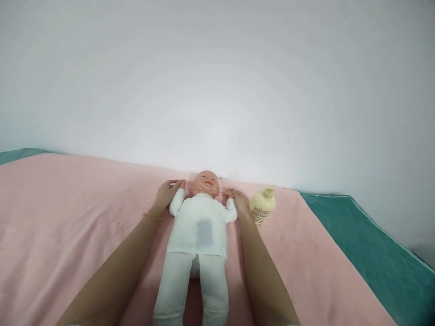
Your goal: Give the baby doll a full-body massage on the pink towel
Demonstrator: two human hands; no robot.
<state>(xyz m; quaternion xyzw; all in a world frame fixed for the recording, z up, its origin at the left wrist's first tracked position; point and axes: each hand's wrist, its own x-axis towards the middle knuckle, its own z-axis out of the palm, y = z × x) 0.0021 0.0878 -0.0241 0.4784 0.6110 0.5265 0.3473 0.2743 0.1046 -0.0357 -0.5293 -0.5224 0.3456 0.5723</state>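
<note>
A baby doll (pixel 199 226) in a white long-sleeved top and white trousers lies on its back, head toward the wall. Its arms are bent, with both hands raised beside its head. My left hand (pixel 167 192), with a gold bracelet at the wrist, has its fingertips closed on the doll's hand at the left. On the other side, my right hand (pixel 239 202) is at the doll's other hand, its fingers bent round it and partly hidden. A pale yellow pump bottle (pixel 262 206) stands just right of my right hand.
A pink cloth (pixel 84 203) with some wrinkles lies under the doll. Green cloth (pixel 367 240) shows at the right and at the far left edge. Behind rises a plain pale wall (pixel 217 81), close to the doll's head.
</note>
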